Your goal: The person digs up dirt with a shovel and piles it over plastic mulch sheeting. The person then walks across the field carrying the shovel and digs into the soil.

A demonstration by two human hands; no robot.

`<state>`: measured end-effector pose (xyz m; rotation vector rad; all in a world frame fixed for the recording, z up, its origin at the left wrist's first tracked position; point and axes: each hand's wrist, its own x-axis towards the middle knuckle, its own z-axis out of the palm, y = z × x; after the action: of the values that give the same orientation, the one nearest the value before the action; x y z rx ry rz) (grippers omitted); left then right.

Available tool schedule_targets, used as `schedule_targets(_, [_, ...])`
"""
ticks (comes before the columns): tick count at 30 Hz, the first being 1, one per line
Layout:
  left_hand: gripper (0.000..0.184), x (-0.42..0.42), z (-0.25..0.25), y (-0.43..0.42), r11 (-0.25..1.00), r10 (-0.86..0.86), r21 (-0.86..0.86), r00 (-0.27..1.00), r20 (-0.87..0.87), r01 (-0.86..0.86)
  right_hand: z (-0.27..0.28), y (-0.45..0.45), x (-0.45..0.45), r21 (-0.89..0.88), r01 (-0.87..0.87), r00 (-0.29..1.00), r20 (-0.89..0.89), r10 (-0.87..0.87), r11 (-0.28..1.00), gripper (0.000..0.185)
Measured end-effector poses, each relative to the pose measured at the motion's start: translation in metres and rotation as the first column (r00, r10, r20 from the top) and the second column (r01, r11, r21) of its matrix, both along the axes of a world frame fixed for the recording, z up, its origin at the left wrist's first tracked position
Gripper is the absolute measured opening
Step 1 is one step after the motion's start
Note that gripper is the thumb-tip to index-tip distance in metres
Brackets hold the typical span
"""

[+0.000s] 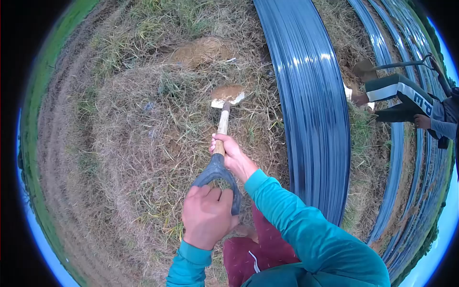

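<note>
A shovel (223, 122) with a pale wooden shaft and a dark D-shaped handle points away from me. My left hand (208, 215) is closed round the crossbar of the D-handle. Farther up, my right hand (228, 152) wraps round the shaft just above the handle's fork. Brown soil (228, 92) covers much of the blade, whose pale edge shows at the near side. The blade is over dry grass (181, 124); whether it touches the ground I cannot tell. Beyond it is a bare patch of loose earth (201, 51).
A long strip of shiny dark plastic film (311, 110) runs along the ground to my right, with more covered rows (397, 167) beyond. Across the strip stands another person (406, 100), near a long-handled tool with a broad blade (365, 70).
</note>
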<state>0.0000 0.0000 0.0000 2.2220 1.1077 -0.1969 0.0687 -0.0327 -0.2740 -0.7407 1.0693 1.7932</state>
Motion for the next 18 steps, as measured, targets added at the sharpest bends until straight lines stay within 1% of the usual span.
schedule_targets(2, [0.025, -0.007, 0.002, 0.009, 0.997, 0.080, -0.004, 0.997, 0.019, -0.079, 0.036, 0.006, -0.009, 0.002, -0.015, 1.000, -0.002, 0.015, 1.000, 0.013])
schedule_targets(3, [0.024, 0.020, -0.045, 0.069, 0.964, 0.049, 0.256, 0.993, 0.105, -0.075, 0.000, 0.129, 0.037, 0.274, -0.056, 0.996, 0.087, 0.033, 0.960, 0.013])
schedule_targets(4, [0.023, 0.023, -0.049, 0.086, 0.951, 0.028, 0.304, 0.993, 0.111, -0.060, 0.002, 0.152, 0.043, 0.327, -0.086, 0.992, 0.113, 0.052, 0.941, 0.013])
schedule_targets(5, [0.023, 0.022, -0.045, 0.091, 0.954, 0.014, 0.296, 0.995, 0.100, -0.043, 0.011, 0.150, 0.042, 0.324, -0.114, 0.989, 0.122, 0.078, 0.939, 0.013])
schedule_targets(6, [0.022, 0.020, -0.042, 0.099, 0.950, 0.008, 0.311, 0.995, 0.098, -0.038, 0.021, 0.155, 0.042, 0.324, -0.167, 0.977, 0.180, 0.112, 0.931, 0.013])
schedule_targets(8, [0.020, 0.012, -0.039, 0.110, 0.942, -0.007, 0.335, 0.996, 0.094, -0.025, 0.061, 0.161, 0.042, 0.326, -0.215, 0.963, 0.228, 0.144, 0.921, 0.014])
schedule_targets(9, [0.019, 0.009, -0.042, 0.115, 0.928, -0.014, 0.371, 0.996, 0.090, -0.021, 0.073, 0.162, 0.042, 0.322, -0.236, 0.954, 0.254, 0.157, 0.917, 0.015])
schedule_targets(10, [0.018, 0.007, -0.045, 0.117, 0.916, -0.023, 0.401, 0.996, 0.086, -0.014, 0.068, 0.164, 0.040, 0.383, -0.209, 0.977, 0.125, 0.173, 0.900, 0.018])
schedule_targets(11, [0.018, 0.003, -0.044, 0.117, 0.900, -0.048, 0.435, 0.996, 0.082, 0.007, 0.065, 0.168, 0.036, 0.347, -0.235, 0.968, 0.168, 0.186, 0.908, 0.018])
schedule_targets(13, [0.016, 0.002, -0.039, 0.120, 0.908, -0.041, 0.419, 0.998, 0.057, 0.013, 0.061, 0.172, 0.021, 0.281, -0.231, 0.947, 0.284, 0.149, 0.932, 0.016])
schedule_targets(14, [0.016, -0.001, -0.038, 0.120, 0.915, -0.016, 0.404, 0.999, 0.036, 0.000, 0.062, 0.177, 0.020, 0.300, -0.254, 0.931, 0.334, 0.148, 0.919, 0.016])
schedule_targets(16, [0.015, -0.007, -0.038, 0.124, 0.901, -0.022, 0.434, 0.999, 0.043, 0.001, 0.063, 0.180, 0.010, 0.315, -0.282, 0.906, 0.399, 0.143, 0.906, 0.015])
schedule_targets(18, [0.015, -0.012, -0.037, 0.134, 0.898, -0.048, 0.440, 0.998, 0.041, 0.025, 0.060, 0.188, 0.000, 0.305, -0.305, 0.898, 0.408, 0.165, 0.902, 0.016])
